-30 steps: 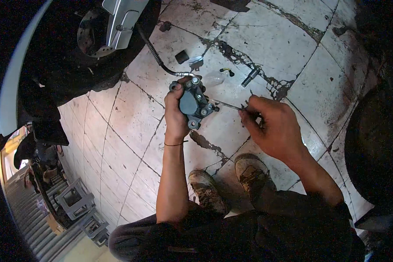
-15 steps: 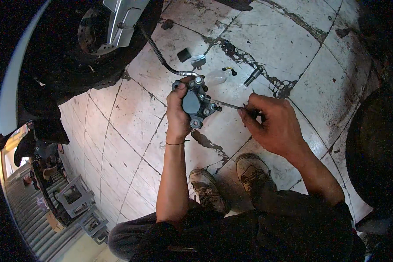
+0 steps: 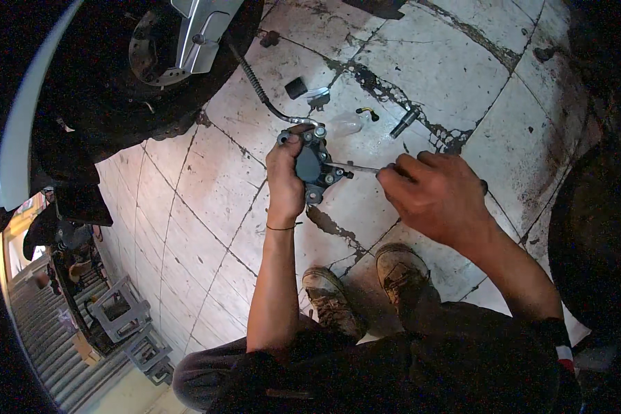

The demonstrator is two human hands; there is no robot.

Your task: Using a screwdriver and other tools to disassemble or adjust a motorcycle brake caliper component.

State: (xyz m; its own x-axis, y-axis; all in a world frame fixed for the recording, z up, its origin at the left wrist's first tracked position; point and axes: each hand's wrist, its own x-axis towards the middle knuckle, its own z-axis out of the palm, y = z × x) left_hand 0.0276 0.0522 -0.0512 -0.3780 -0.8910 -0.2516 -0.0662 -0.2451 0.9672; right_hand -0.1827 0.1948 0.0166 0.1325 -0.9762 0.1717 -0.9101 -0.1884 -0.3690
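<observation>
My left hand (image 3: 283, 172) is closed around a grey brake caliper (image 3: 310, 168), thumb across its upper left side. A brake hose (image 3: 254, 84) runs from the caliper's top up toward the wheel. In my right hand (image 3: 438, 196) is a screwdriver, its thin metal shaft (image 3: 362, 168) pointing left. The shaft's tip meets the caliper's right side; exactly where it sits is too small to tell. My fingers cover most of the handle, and a dark end shows past the back of the hand.
A wheel with a dark tyre (image 3: 103, 110) stands at upper left. On the tiled floor beyond the caliper lie a small black block (image 3: 296, 87), a clear plastic bag (image 3: 345, 124), a small yellow-and-black piece (image 3: 370, 113) and a metal socket-like cylinder (image 3: 404, 123). My shoes (image 3: 401, 268) are below.
My right hand has shifted slightly right and turned over, its back now facing up and its fingers wrapped further round the screwdriver. The caliper has moved slightly right in view.
</observation>
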